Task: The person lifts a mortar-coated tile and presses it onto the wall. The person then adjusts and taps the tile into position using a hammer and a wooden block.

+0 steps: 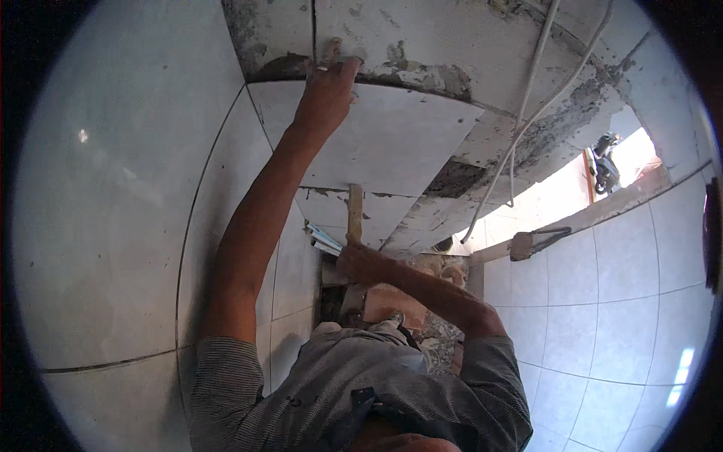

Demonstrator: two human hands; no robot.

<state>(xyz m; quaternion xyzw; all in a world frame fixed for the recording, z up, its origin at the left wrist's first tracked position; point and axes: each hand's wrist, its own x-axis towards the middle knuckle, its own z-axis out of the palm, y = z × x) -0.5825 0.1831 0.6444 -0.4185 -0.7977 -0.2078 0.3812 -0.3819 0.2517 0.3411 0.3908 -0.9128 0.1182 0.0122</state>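
Note:
A large pale grey tile (407,132) stands on the wall ahead, above another pale tile (376,211). My left hand (329,90) reaches up to the upper tile's top edge. Its fingers are bent around something small and greyish there, which I cannot make out. Lower down, my right hand (361,264) grips a flat wooden stick (355,212). The stick points upward, its top end by the joint between the two tiles. Thin white and light blue strips (324,239) stick out just left of my right hand.
Bare, mortar-stained wall (429,38) lies above the tile. Two pale cables (527,105) hang at the right, near an opening with a motorcycle (605,162) beyond. A block-like tool with a handle (521,245) rests by the ledge. Rubble (440,339) covers the floor. Tiled walls flank both sides.

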